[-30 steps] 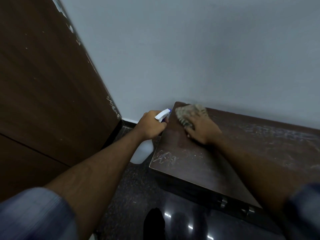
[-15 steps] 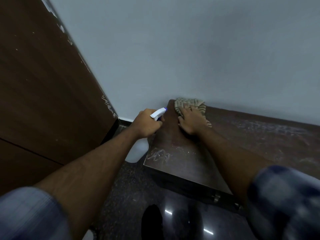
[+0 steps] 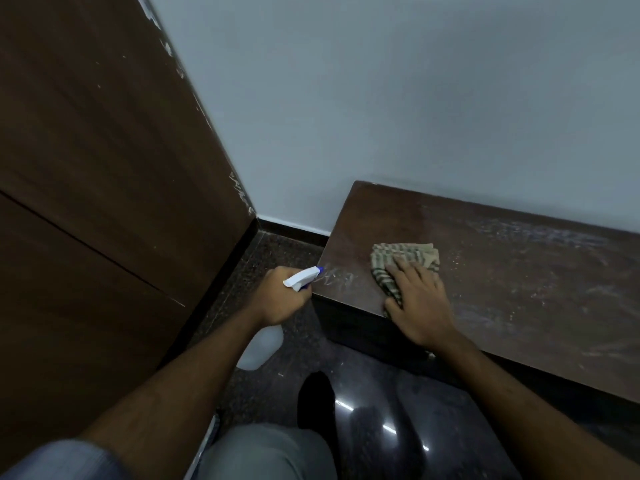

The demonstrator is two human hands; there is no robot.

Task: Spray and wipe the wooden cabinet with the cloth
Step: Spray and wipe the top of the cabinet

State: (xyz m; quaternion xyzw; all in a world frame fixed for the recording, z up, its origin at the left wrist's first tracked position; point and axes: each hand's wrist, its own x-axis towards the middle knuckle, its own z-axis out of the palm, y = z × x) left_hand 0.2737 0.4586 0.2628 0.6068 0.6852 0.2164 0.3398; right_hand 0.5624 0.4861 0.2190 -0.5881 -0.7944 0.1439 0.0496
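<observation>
A low dark wooden cabinet (image 3: 502, 271) stands against the wall, its top streaked with pale dust on the right. A striped beige cloth (image 3: 401, 259) lies near the top's left front corner. My right hand (image 3: 417, 299) presses flat on the cloth's near part, fingers spread. My left hand (image 3: 278, 299) grips a white spray bottle (image 3: 259, 348) just left of the cabinet's corner. Its white and blue nozzle (image 3: 303, 277) points at the cabinet top.
A tall dark wooden panel (image 3: 104, 202) rises on the left. The pale wall (image 3: 381, 98) stands behind the cabinet. The dark glossy floor (image 3: 381, 427) reflects lights. My knee (image 3: 266, 452) shows at the bottom.
My right hand has dragged the cloth from the far left corner back toward the front edge. The left hand and bottle stay beside the cabinet's corner.
</observation>
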